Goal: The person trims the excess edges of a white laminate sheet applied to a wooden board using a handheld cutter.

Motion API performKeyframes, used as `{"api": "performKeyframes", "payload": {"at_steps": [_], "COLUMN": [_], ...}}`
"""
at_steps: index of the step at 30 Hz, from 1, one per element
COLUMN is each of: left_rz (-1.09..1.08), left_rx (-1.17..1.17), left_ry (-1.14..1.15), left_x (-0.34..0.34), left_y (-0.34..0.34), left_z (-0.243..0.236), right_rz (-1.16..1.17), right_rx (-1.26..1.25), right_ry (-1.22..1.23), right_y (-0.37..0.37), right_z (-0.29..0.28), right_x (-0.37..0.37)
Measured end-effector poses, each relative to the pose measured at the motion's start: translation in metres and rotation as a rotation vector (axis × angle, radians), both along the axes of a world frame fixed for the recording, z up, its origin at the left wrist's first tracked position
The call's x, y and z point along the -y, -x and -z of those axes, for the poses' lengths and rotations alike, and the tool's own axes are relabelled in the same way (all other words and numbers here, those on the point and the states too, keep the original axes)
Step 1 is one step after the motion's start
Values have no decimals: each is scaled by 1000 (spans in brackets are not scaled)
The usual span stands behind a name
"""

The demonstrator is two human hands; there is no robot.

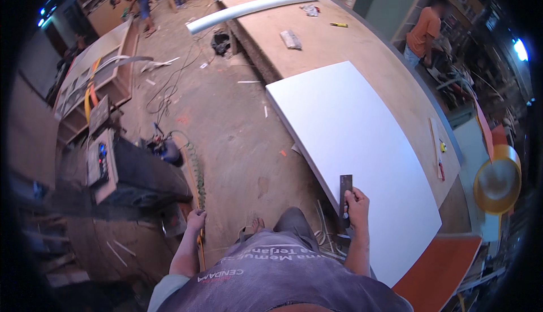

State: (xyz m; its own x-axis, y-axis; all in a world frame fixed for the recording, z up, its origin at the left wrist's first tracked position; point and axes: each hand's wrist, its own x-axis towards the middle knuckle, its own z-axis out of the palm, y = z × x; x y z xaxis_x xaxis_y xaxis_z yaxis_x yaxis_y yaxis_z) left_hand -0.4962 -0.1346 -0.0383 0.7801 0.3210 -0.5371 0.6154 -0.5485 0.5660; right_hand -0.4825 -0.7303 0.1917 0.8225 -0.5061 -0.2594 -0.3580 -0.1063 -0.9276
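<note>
My right hand (357, 207) is closed round a dark, flat, rectangular tool (345, 190), its kind not clear to me. The tool stands upright in the picture along the near left edge of a large white panel (362, 137); whether it touches the panel, I cannot tell. Off to the left, away from the panel, my left hand (197, 220) hangs with its fingers curled. What it grips, if anything, is hidden. A thin yellow strip (201, 244) shows just below that hand, beside a coiled green hose (198, 170).
The panel lies on a long wooden workbench (322, 66), with a white tube (254, 11) across its far end. A dark box-shaped cabinet (144, 170) stands left. An orange-brown sheet (441, 269) sits near right. Two people (424, 32) work farther off. Cables (164, 97) cross the floor.
</note>
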Motion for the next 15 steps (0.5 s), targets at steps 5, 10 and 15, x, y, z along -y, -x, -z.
{"api": "performKeyframes", "payload": {"at_steps": [5, 10, 15], "left_rz": [-70, -54, -198], "left_rx": [101, -123, -94], "left_ry": [346, 381, 450], "left_x": [-26, 22, 12], "left_y": [-92, -165, -261], "left_z": [34, 23, -12], "right_rz": [50, 218, 150], "right_rx": [-14, 97, 379], "right_ry": [-235, -428, -820], "right_y": [-101, -253, -500], "right_z": [7, 20, 72], "right_x": [-26, -11, -11]}}
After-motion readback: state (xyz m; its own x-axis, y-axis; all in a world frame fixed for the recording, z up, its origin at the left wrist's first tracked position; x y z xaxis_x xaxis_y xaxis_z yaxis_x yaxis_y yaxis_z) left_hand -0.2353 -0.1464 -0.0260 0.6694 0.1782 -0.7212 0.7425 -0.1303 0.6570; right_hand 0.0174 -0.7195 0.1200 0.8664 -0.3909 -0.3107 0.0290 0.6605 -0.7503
